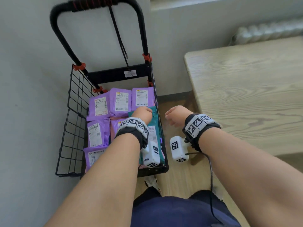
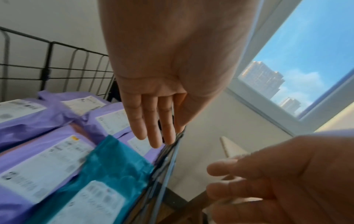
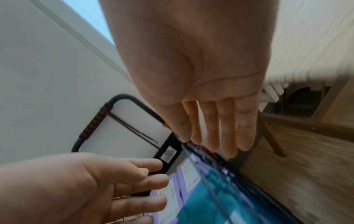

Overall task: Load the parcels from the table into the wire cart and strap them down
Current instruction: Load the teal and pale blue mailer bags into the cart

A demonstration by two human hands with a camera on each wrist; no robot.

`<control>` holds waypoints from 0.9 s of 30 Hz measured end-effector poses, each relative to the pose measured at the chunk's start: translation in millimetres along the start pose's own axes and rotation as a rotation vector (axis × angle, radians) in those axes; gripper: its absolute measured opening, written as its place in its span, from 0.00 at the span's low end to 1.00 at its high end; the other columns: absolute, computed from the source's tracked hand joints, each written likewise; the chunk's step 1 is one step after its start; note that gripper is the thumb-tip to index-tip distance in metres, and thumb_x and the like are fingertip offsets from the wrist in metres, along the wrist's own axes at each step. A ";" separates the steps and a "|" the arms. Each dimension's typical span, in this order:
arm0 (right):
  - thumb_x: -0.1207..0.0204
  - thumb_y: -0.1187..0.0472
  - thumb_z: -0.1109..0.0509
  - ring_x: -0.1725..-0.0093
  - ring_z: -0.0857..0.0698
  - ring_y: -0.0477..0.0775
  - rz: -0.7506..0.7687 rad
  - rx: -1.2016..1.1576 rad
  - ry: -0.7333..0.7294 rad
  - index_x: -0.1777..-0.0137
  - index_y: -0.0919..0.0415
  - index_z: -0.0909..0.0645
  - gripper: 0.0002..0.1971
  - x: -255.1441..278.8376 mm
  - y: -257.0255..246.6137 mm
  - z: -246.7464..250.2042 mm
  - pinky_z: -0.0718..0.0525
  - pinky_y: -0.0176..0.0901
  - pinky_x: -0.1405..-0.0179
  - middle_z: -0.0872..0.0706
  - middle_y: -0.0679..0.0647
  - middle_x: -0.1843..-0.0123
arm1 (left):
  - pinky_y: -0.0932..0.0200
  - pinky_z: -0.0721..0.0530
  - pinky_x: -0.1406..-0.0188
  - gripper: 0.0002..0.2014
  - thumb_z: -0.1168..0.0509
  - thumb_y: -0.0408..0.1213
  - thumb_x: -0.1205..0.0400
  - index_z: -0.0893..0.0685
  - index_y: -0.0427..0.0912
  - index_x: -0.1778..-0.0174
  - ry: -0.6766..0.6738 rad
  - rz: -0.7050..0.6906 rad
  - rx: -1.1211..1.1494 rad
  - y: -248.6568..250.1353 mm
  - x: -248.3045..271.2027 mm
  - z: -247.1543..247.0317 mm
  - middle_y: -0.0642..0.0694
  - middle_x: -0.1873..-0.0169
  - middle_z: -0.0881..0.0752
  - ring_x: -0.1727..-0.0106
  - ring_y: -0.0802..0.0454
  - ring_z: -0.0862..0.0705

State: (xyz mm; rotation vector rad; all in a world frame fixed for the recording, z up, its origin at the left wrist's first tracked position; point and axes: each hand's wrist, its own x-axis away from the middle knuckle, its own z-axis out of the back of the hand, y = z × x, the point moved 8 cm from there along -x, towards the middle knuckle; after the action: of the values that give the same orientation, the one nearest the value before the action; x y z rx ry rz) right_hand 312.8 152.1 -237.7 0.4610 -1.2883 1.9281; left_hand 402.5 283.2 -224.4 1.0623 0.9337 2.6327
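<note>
Parcels: soft purple and teal plastic mailers (image 1: pixel 120 102) are judged light, slippery; best pinched at edges.
Hands: left hand (image 1: pixel 141 114) and right hand (image 1: pixel 174 116) are held empty, fingers extended.
Cart: black wire cart (image 1: pixel 72 128) is loaded.

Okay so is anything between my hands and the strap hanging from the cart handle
Nothing visible blocks it. The strap hangs free from the handle down to the back crossbar, beyond the parcels. Left hand is over the teal parcel, right hand just outside the cart's side; both hold nothing.

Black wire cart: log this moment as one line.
black wire cart: purple plastic mailers and teal plastic mailer inside | wooden table: no parcels in view | hands: left hand open, right hand open | strap: not on
</note>
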 end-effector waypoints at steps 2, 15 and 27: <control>0.22 0.65 0.32 0.58 0.18 0.50 0.008 -0.044 0.041 0.33 0.63 0.20 0.18 11.4 16.4 41.3 0.23 0.35 0.72 0.15 0.61 0.42 | 0.46 0.16 0.38 0.17 0.46 0.26 0.18 0.13 0.46 0.49 0.040 -0.042 -0.011 35.7 10.2 -11.3 0.42 0.43 0.12 0.40 0.39 0.14; 0.22 0.63 0.33 0.51 0.23 0.53 -0.079 -0.068 0.399 0.33 0.66 0.18 0.18 139.9 227.3 338.3 0.22 0.42 0.52 0.21 0.55 0.49 | 0.44 0.16 0.38 0.14 0.40 0.32 0.22 0.15 0.48 0.45 -0.139 -0.307 -0.077 255.0 101.0 -267.5 0.42 0.46 0.11 0.42 0.42 0.13; 0.21 0.64 0.34 0.53 0.23 0.55 -0.230 -0.195 0.613 0.41 0.62 0.15 0.11 195.1 363.8 496.9 0.23 0.45 0.51 0.21 0.52 0.62 | 0.46 0.18 0.35 0.18 0.43 0.31 0.19 0.17 0.43 0.35 -0.276 -0.485 -0.223 404.9 145.8 -435.7 0.43 0.40 0.14 0.39 0.44 0.15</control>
State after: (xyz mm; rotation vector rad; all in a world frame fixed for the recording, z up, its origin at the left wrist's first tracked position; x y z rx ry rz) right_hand -142.5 -292.3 -125.3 -0.0835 -0.9525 1.5563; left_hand 38.0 -201.4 -138.7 0.9653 0.7081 2.0759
